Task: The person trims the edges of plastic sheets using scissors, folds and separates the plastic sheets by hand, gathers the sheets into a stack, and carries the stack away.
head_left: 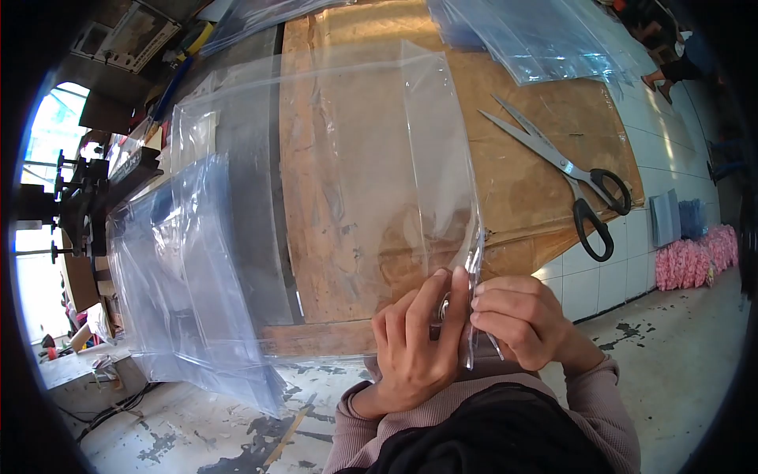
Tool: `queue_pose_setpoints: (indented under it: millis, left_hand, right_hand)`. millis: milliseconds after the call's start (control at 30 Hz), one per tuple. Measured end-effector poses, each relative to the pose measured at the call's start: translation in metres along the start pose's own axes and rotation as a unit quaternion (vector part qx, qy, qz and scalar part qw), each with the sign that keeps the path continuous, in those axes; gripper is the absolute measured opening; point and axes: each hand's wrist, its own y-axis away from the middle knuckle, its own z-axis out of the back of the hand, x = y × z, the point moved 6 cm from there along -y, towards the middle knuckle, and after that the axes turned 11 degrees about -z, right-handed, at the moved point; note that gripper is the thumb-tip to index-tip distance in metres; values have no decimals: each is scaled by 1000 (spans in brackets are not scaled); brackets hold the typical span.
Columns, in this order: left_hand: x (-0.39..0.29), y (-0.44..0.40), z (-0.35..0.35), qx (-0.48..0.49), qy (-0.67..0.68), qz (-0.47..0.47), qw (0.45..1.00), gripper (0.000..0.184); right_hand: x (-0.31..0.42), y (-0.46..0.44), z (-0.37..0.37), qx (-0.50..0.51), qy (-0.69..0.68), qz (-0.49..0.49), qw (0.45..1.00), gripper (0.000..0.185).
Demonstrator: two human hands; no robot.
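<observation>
A large clear plastic sheet (363, 158) with folded side edges lies over the tabletop. At its near right corner my left hand (418, 340) rests on the plastic, thumb and fingers closed around the edge. Just to the right, my right hand (521, 320) pinches the same edge between thumb and curled fingers. A narrow strip of the plastic hangs down between the two hands. Scissors (564, 164) with black handles lie with blades apart on the brown paper-covered board (553, 229), beyond my right hand and touching neither hand.
More clear plastic sheets (189, 292) drape over the left table edge; others (545, 47) lie at the far right. A black metal clamp-like device (87, 189) stands at left. Pink bundles (695, 257) sit on the floor at right. Another person's legs (671, 75) show at upper right.
</observation>
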Motion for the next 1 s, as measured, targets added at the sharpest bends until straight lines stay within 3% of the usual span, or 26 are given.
queue_pose_setpoints:
  millis: [200,300,567,667,767,867,1000]
  left_hand:
    - [-1,-1,-2,-25,-15,-24,999,37]
    - [-2,2,-3,-32,-28,-30,999,38]
    - [-3,7,-2,-72,-41,-55,995,40]
    - [-2,8,-2,-64,-31,-73,995,41]
    - [-1,6,-4,-64,-41,-77,994,42]
    - [2,7,-7,-84,-62,-57,993,40]
    - [5,4,-4,-101,-66,-14,993,39]
  right_hand:
    - [-4,-5,-3,-60,40,-81,994,26]
    - [-30,-29,10,-133,105,-152,974,10]
    - [-70,-105,34,-151,332,-105,925,11]
    - [-91,-138,31,-50,432,-48,899,14]
    - [-95,-172,14,-78,623,33,778,14]
    - [-99,-197,3,-167,544,56,820,11]
    - [-120,-238,6,-267,539,59,797,8]
